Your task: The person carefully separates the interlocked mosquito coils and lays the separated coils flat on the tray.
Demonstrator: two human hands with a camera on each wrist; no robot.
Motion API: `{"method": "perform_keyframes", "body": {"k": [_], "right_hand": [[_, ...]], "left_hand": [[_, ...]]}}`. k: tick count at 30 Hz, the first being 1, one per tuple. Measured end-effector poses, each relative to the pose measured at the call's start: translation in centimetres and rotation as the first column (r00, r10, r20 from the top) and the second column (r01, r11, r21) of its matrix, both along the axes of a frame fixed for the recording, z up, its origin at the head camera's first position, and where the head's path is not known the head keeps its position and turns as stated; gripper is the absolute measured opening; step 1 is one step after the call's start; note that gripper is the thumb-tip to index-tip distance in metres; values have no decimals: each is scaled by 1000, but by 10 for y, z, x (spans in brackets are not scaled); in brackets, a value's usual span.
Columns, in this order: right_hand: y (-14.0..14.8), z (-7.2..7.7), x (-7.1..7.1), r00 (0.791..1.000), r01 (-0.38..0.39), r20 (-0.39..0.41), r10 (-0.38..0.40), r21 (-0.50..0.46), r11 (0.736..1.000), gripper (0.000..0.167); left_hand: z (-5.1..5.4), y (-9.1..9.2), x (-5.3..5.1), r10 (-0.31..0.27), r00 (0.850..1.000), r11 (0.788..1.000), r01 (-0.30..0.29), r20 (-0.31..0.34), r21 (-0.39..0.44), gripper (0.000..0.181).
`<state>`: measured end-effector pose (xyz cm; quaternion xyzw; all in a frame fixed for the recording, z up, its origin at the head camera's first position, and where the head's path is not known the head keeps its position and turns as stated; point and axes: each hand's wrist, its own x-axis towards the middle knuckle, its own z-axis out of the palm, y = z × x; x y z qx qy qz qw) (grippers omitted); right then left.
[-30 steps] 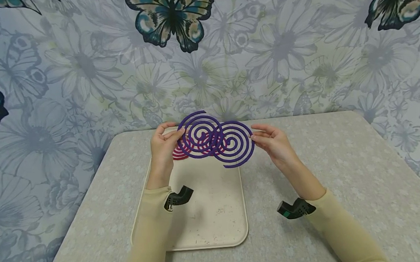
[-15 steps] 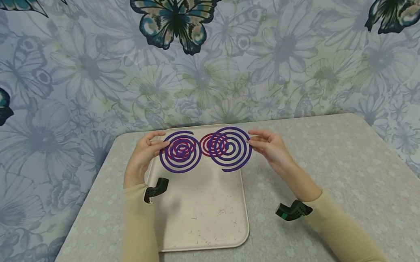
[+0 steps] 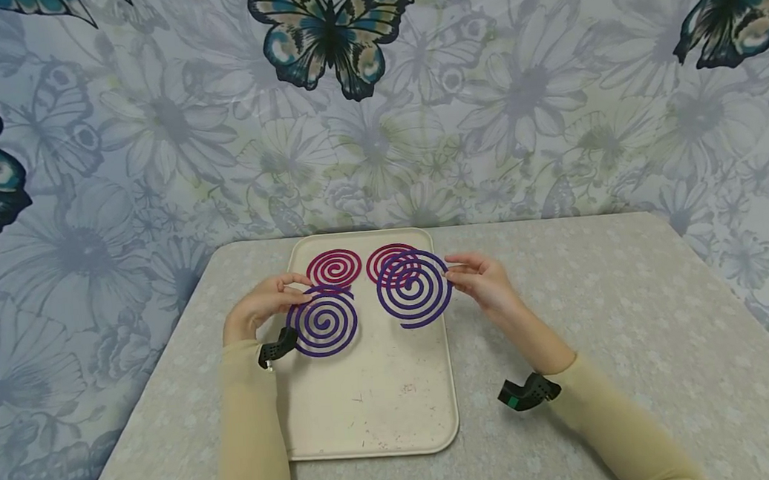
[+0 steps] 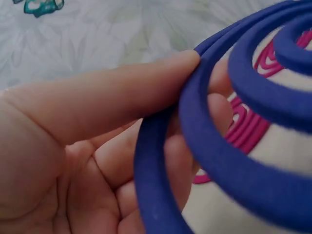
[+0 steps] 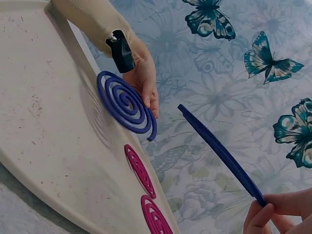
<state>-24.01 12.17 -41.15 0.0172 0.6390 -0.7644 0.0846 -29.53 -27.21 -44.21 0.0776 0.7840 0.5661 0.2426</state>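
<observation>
My left hand (image 3: 262,306) pinches the outer ring of one purple mosquito coil (image 3: 324,323) between thumb and fingers, seen close in the left wrist view. This coil hangs tilted above the left part of the cream tray (image 3: 375,397). A second purple mosquito coil (image 3: 414,288) is pinched at its right edge by my right hand (image 3: 484,286); the right wrist view shows it edge-on, held by the fingertips (image 5: 263,212). On the tray's far end lie two pink mosquito coils side by side, the left pink coil (image 3: 334,269) and the right pink coil (image 3: 383,258), partly behind the right purple one.
The tray rests on a pale patterned table (image 3: 584,315), and small dark crumbs (image 3: 406,409) are scattered on its near part. Behind the table hangs a flower-print backdrop with butterflies (image 3: 337,39). A black wrist camera (image 3: 529,392) sits on each sleeve.
The two purple coils, overlapping at first, have been drawn apart. My left hand has moved left and down with its coil; my right hand has come slightly lower and left.
</observation>
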Motion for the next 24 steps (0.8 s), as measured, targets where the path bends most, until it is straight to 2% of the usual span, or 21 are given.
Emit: {"method": "perform_keyframes", "body": {"k": [6,10,13,18,20,24], "right_hand": [[-8,-15,-3,1000,23,7,-23,45,999,38],[-15,-25,-3,1000,20,8,-20,20,1000,41],[-20,-32,-4,1000,24,11,-24,9,1000,42],[-27,-43,-3,999,52,9,-52,58,997,38],[-30,-47,-2,998,62,3,-62,85,994,37],[-33,-54,0,997,75,-17,-73,139,987,35]], "left_hand": [[-20,-3,-5,-92,996,996,92,14,13,47],[-28,-4,-6,-123,992,992,123,-22,-3,53],[-31,-4,-7,-130,990,991,132,-52,32,56],[-30,-5,-7,-81,992,996,83,-98,21,51],[-28,-5,-7,-38,994,999,38,-98,-2,48],[-23,-5,-6,-7,996,999,3,-92,-41,48]]}}
